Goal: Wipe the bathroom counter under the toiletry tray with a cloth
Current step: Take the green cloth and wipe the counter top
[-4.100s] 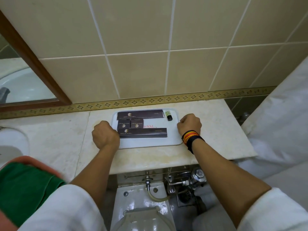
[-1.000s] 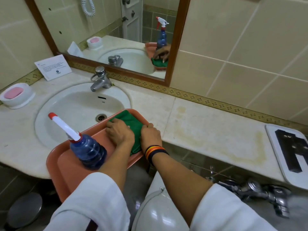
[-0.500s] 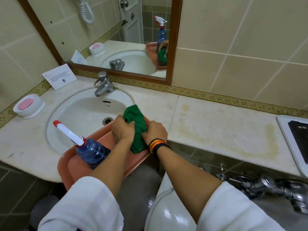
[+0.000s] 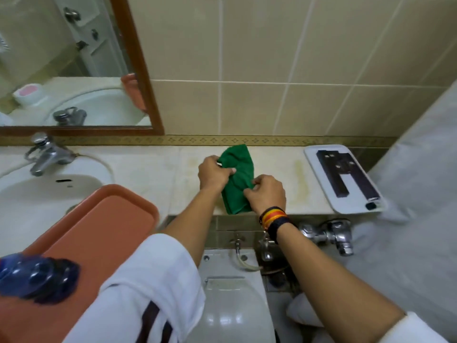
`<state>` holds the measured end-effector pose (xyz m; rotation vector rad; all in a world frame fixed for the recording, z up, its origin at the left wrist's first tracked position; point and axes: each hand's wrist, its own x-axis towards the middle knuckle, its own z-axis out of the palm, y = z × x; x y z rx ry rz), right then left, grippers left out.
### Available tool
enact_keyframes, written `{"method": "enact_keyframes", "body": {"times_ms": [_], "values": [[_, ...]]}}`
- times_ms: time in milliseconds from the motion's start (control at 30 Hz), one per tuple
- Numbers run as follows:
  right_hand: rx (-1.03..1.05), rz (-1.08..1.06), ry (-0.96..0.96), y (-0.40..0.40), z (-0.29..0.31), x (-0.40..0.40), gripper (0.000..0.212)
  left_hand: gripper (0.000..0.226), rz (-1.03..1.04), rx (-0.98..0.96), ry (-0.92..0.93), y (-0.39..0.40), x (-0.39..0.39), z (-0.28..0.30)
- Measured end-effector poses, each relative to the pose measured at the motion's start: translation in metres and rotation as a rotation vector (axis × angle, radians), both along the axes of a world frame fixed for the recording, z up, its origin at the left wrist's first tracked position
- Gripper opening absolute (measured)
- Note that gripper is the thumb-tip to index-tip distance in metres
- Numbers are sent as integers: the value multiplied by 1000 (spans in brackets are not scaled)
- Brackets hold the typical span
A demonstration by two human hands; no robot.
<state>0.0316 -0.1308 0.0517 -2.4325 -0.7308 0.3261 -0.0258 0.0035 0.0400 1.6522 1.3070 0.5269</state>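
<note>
A green cloth (image 4: 238, 169) hangs bunched over the middle of the marble counter (image 4: 153, 179). My left hand (image 4: 213, 173) pinches its left side and my right hand (image 4: 267, 193), with a striped wristband, grips its lower right edge. The white toiletry tray (image 4: 319, 174) with dark boxes and a small bottle sits at the counter's right end, partly over the front edge. A yellowish stain outline (image 4: 298, 184) marks the counter between the cloth and the tray.
An orange tray (image 4: 108, 224) with a blue spray bottle (image 4: 37, 276) rests over the sink (image 4: 37, 191) at the left. The tap (image 4: 45, 154) and mirror (image 4: 74, 70) stand behind. A toilet (image 4: 232, 305) and flush valve (image 4: 329, 236) lie below the counter. White fabric (image 4: 420, 194) hangs at right.
Both hands lifted the green cloth out of the orange tray and carried it right, over the stained counter patch. The view swung right with them.
</note>
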Motion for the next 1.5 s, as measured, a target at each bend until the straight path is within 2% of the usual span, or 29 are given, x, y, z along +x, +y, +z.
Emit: {"method": "enact_keyframes", "body": {"times_ms": [100, 200, 233, 333, 400, 567, 667, 767, 833, 1233, 1400, 1500], "values": [[-158, 6, -22, -22, -37, 30, 28, 36, -105, 36, 70, -22, 27, -31], [-228, 127, -269, -14, -65, 34, 33, 42, -152, 209, 154, -29, 23, -49], [-192, 180, -309, -5, -73, 32, 40, 42, -145, 274, 176, -28, 18, -54], [-210, 313, -271, 26, -98, 28, 68, 42, -132, 423, 210, -20, 2, -64], [-251, 326, -275, 38, -116, 30, 75, 43, -167, 493, 218, -13, -6, -69], [-240, 343, -328, 3, -129, 44, 68, 46, -369, 611, 303, -11, 14, -81], [-255, 201, -322, -58, -131, 61, 68, 49, -489, 675, 398, -16, 43, -88], [-312, 115, -303, -93, -131, 90, 70, 55, -547, 661, 506, -13, 64, -101], [-324, 96, -302, -87, -129, 114, 70, 57, -564, 615, 523, -9, 71, -112], [-354, 41, -326, 61, -130, 237, 67, 59, -467, 678, 495, -11, 81, -138], [-360, -11, -328, 76, -133, 225, 66, 58, -454, 681, 458, -10, 82, -141], [-298, 101, -301, 101, -132, 180, 67, 60, -441, 654, 433, -7, 83, -140]]}}
